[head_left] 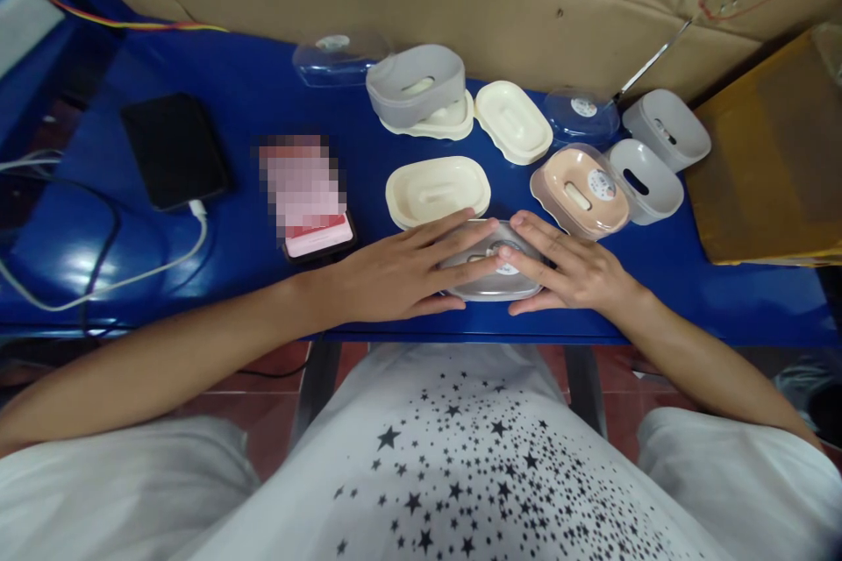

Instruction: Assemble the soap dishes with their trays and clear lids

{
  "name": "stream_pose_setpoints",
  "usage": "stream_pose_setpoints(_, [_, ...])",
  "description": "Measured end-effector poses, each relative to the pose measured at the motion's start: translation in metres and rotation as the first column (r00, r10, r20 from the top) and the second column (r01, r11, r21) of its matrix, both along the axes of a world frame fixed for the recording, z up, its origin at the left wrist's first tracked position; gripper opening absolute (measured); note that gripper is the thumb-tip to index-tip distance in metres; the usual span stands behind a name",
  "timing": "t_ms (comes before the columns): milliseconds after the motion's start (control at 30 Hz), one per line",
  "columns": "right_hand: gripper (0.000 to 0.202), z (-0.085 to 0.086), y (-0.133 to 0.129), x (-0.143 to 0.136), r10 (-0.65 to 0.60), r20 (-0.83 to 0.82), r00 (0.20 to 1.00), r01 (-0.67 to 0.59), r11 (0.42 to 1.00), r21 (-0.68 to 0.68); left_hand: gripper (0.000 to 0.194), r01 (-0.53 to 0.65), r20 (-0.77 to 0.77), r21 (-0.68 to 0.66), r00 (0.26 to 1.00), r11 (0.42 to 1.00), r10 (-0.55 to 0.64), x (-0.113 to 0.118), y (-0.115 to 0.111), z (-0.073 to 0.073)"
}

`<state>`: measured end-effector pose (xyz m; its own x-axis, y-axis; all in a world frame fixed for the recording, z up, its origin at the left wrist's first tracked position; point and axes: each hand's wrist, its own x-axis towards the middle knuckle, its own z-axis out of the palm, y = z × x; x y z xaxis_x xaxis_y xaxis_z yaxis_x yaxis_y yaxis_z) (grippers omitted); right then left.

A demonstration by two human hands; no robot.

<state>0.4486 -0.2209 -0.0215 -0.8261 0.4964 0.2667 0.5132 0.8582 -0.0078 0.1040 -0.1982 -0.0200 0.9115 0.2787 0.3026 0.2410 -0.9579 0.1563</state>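
A grey oval soap box [490, 285] with a clear lid and a round sticker lies near the table's front edge, partly hidden under my fingers. My left hand [411, 267] spans its left end, fingers over the top and thumb along the near side. From the right, my right hand [569, 272] grips the other end the same way, its fingertips close to those of my left hand. Just beyond the box is a cream oval tray [438, 188]. A peach soap box [579, 193] with a clear lid and sticker sits beyond my right hand.
Grey oval bases [648, 180] stand at the right beside a brown carton [767, 149]. Clear lids [342, 61], a grey base [417, 88] and another cream tray [513, 123] line the back. On the left lie a phone [319, 241] and a black device [174, 149] with a white cable.
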Motion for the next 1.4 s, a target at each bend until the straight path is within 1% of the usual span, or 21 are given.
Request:
stream_pose_setpoints(100, [0.107,0.002,-0.003,-0.002,-0.014,-0.038,0.999,0.011,0.997,-0.074,0.074,-0.009,-0.010,-0.022,1.000,1.000,0.009,0.000,0.000,0.000])
stream_pose_setpoints(200, [0.116,0.003,-0.005,-0.005,-0.010,-0.063,0.998,0.006,0.998,-0.066,0.073,-0.003,0.006,-0.021,1.000,1.000,0.003,0.001,0.001,0.000])
stream_pose_setpoints(267, [0.119,0.001,-0.006,-0.004,-0.011,-0.059,0.998,0.008,0.998,-0.055,0.072,-0.008,0.007,-0.017,1.000,1.000,0.008,0.002,0.000,0.000])
stream_pose_setpoints(367, [0.117,-0.003,-0.005,-0.002,-0.010,-0.056,0.998,0.007,0.998,-0.057,0.072,-0.022,-0.015,-0.011,1.000,1.000,0.021,0.005,-0.003,0.000])
stream_pose_setpoints(467, [0.115,-0.005,-0.002,-0.002,0.011,-0.077,0.997,-0.015,0.999,-0.049,0.072,-0.030,-0.032,-0.032,0.999,0.999,0.029,0.006,-0.003,0.001])
stream_pose_setpoints(533, [0.114,-0.003,-0.001,-0.003,0.033,-0.087,0.996,-0.036,0.999,-0.024,0.072,-0.011,-0.017,-0.059,1.000,0.998,0.010,0.003,0.000,0.003])
stream_pose_setpoints(600, [0.112,0.002,-0.003,-0.005,0.026,-0.069,0.997,-0.026,1.000,-0.004,0.070,-0.025,0.007,-0.079,1.000,0.997,0.025,-0.005,0.007,0.007])
stream_pose_setpoints(633, [0.111,0.005,-0.005,-0.006,0.005,-0.053,0.999,-0.005,1.000,0.000,0.068,-0.055,0.010,-0.084,0.998,0.995,0.056,-0.011,0.012,0.009])
stream_pose_setpoints(700, [0.109,0.013,-0.012,-0.006,-0.057,-0.023,0.998,0.057,0.998,0.005,0.064,-0.170,-0.023,-0.076,0.985,0.982,0.169,-0.023,0.021,0.012])
stream_pose_setpoints(767, [0.106,0.020,-0.022,-0.005,-0.115,-0.004,0.993,0.115,0.993,0.029,0.061,-0.301,-0.080,-0.033,0.951,0.953,0.297,-0.032,0.029,0.011])
stream_pose_setpoints(833, [0.103,0.024,-0.034,-0.005,-0.162,0.016,0.987,0.161,0.985,0.068,0.057,-0.396,-0.118,0.015,0.911,0.918,0.395,-0.037,0.033,0.009])
stream_pose_setpoints(900, [0.098,0.026,-0.043,-0.006,-0.236,0.028,0.971,0.232,0.968,0.096,0.051,-0.447,-0.119,0.051,0.885,0.893,0.450,-0.036,0.034,0.008])
stream_pose_setpoints(1000, [0.090,0.024,-0.049,-0.010,-0.342,0.024,0.939,0.338,0.935,0.106,0.038,-0.468,-0.086,0.078,0.877,0.880,0.474,-0.031,0.033,0.012])
stream_pose_setpoints(1067, [0.086,0.021,-0.046,-0.013,-0.380,0.021,0.925,0.376,0.921,0.105,0.035,-0.500,-0.050,0.091,0.862,0.861,0.505,-0.029,0.032,0.017])
stream_pose_setpoints(1167, [0.082,0.016,-0.035,-0.020,-0.410,0.008,0.912,0.406,0.905,0.129,0.036,-0.592,0.025,0.102,0.805,0.800,0.593,-0.029,0.032,0.026])
stream_pose_setpoints(1233, [0.080,0.012,-0.025,-0.027,-0.422,-0.005,0.906,0.419,0.897,0.141,0.034,-0.629,0.103,0.092,0.777,0.772,0.621,-0.031,0.031,0.032])
stream_pose_setpoints(1333, [0.078,0.008,-0.005,-0.043,-0.427,-0.028,0.904,0.427,0.896,0.123,0.028,-0.633,0.229,0.077,0.763,0.771,0.604,-0.033,0.026,0.041])
stream_pose_setpoints(1400, [0.078,0.012,0.009,-0.051,-0.448,-0.069,0.891,0.453,0.884,0.112,0.022,-0.613,0.296,0.104,0.771,0.783,0.564,-0.034,0.022,0.046])
